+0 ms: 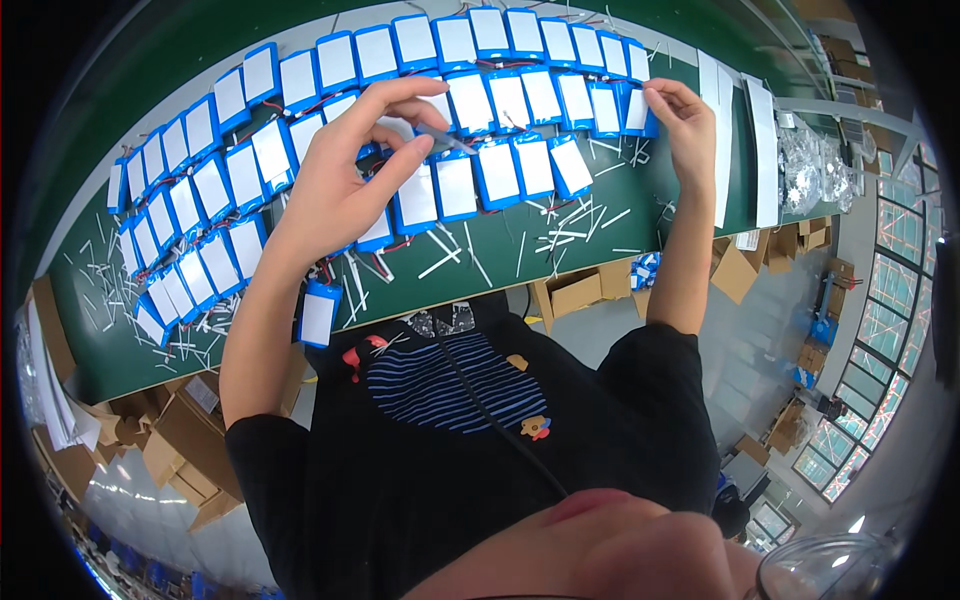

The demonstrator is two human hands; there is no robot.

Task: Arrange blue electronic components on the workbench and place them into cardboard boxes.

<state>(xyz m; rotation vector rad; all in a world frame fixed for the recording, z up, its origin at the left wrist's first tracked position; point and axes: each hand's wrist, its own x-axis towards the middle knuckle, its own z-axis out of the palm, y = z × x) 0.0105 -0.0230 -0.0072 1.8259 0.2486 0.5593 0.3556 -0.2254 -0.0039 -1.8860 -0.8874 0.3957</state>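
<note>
Rows of flat blue battery packs [500, 172] with white faces and red and black leads lie across the green table. Over the middle rows my left hand [345, 165] is curled, thumb toward the fingers. A thin grey strip [447, 138] extends from its fingertips above the packs. At the right end of the rows, my right hand [687, 125] pinches thumb and forefinger together by the upper corner of a battery pack [637, 112]. Whatever is between those fingertips is too small to make out. One battery pack [318, 314] juts over the table's near edge.
Narrow white strips [575, 225] litter the green table [500, 262]. Long white sheets [762, 150] and clear plastic bags [815, 170] lie toward the right end. Open cardboard boxes [580, 290] stand below the near edge, with more boxes [190, 440] at the lower left.
</note>
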